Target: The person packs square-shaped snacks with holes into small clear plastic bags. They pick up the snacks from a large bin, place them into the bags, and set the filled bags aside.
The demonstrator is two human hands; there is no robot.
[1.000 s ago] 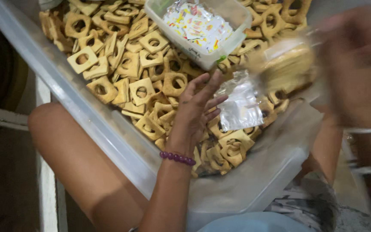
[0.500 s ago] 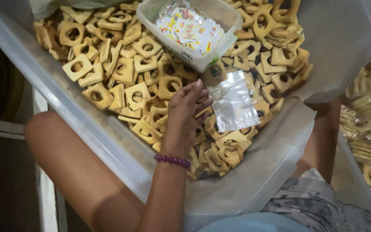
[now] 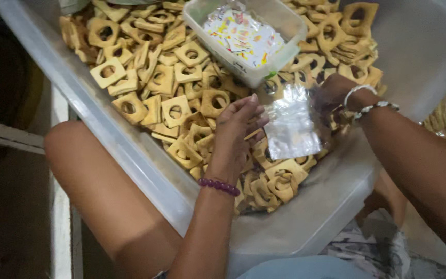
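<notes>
so we've got the big clear plastic bin [image 3: 130, 155] on our lap, loaded with tan square biscuits with round holes [image 3: 174, 111]. our left hand [image 3: 236, 137] lies palm down on the pile, purple bead bracelet [image 3: 219, 186] at the wrist, its fingers [image 3: 251, 111] loosely spread and gripping nothing, tips just touching the left edge of the small clear plastic bag [image 3: 292, 129]. the bag lies flat on the biscuits between both hands. further back sits a small clear tub of colourful printed slips [image 3: 243, 36]. our right hand [image 3: 336, 95] meets the bag's right edge; can't tell if those fingers pinch it.
</notes>
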